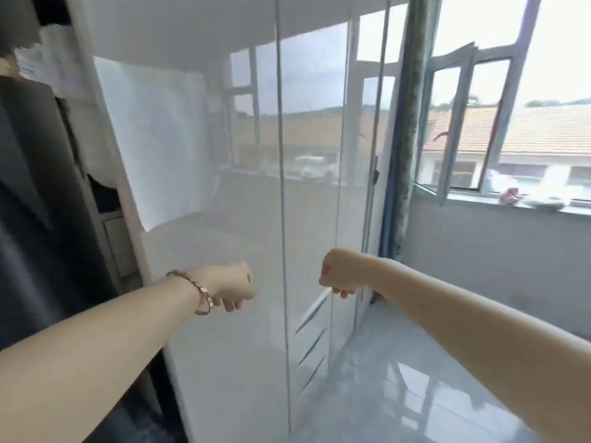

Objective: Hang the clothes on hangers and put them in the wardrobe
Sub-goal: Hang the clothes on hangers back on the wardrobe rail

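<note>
Metal links form the bracelet (198, 290) on your left wrist, at lower left of centre. Just beyond it, your left hand (232, 287) is curled into a fist with the knuckles forward and the fingertips tucked under; nothing shows in its grip. Your right hand (339, 274), right of centre, is also balled into a fist with nothing visible inside it. The two fists are level with each other and apart, neither touching the other.

Behind both fists stand the glossy white wardrobe doors (224, 187), closed across the middle of the frame (they mirror the room). Whether either fist touches a door cannot be told.

Along the left edge, the open wardrobe section (108, 193) holds the dark clothes (32, 203), hanging and blurred.

At lower right lies the shiny pale floor (399, 378). Farther back, at upper right, a patterned curtain (406, 123) hangs beside an open window (463, 123), with a pink object (510, 196) on its sill (479, 203).
</note>
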Motion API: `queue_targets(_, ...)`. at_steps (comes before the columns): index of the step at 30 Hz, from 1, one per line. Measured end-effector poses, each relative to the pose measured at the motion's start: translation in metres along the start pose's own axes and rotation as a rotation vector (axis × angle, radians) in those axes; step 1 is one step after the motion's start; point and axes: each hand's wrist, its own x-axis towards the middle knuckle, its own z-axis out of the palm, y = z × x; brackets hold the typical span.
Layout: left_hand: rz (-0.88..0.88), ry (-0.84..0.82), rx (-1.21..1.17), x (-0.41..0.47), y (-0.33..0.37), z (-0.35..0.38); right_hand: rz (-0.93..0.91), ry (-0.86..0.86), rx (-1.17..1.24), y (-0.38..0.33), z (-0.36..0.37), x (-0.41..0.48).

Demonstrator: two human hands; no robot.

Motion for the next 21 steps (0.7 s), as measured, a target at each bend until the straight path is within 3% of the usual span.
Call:
queue_targets(6,0.324,-0.003,-0.017,-0.017,0.169,0.095,0.333,-0.005,-0.179,0.182,0.026,-0.126)
queue_targets(12,0.552,-0.008,-0.012,-0.078,0.308,0.203,0.635,-0.013,-0.182,0.326,0.069,-0.283)
queue_targets(21,0.963,-0.117,0.111,-0.193,0.460,0.327,1.086,0.093,0.068,0.397,0.144,-0.536)
